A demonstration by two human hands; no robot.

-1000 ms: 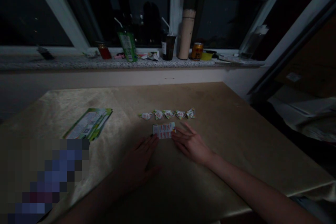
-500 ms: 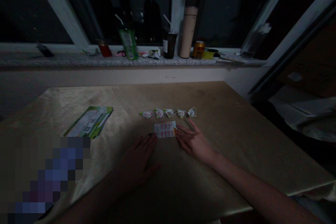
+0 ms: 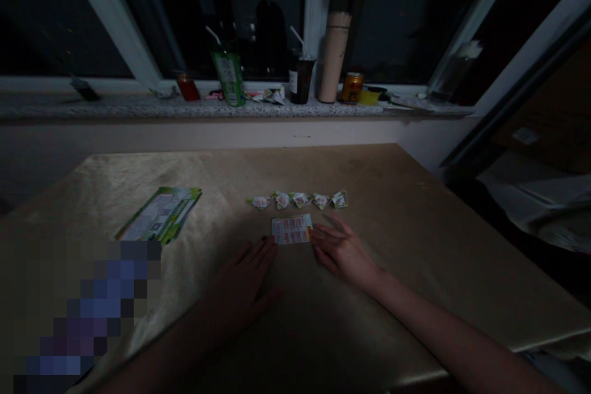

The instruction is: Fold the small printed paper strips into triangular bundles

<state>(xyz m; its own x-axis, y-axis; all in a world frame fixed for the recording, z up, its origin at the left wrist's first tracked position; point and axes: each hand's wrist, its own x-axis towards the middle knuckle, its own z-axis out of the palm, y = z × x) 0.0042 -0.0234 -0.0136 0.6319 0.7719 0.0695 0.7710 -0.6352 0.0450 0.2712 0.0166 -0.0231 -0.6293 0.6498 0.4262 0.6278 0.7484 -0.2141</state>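
Observation:
A small printed card (image 3: 292, 229) with rows of red and blue text lies flat on the table before me. My left hand (image 3: 247, 274) rests palm down, fingers stretched, its fingertips at the card's lower left corner. At the card's right edge, my right hand (image 3: 344, 252) touches it with outstretched fingertips, the index finger raised a little apart. Just beyond the card, several small folded paper pieces (image 3: 300, 199), white and green, sit side by side in a row. Farther left lies a stack of green and white printed leaflets (image 3: 161, 215).
The table (image 3: 406, 228) has a shiny tan cover. On the stone windowsill behind stand a green bottle (image 3: 228, 77), a dark cup with a straw (image 3: 301, 80), a beige flask (image 3: 335, 58), a gold can (image 3: 352, 87) and a red jar (image 3: 187, 87). A pixelated patch hides the lower left.
The view has shifted slightly, so everything appears a little to the right. Both hands stay at the card, which lies almost as before.

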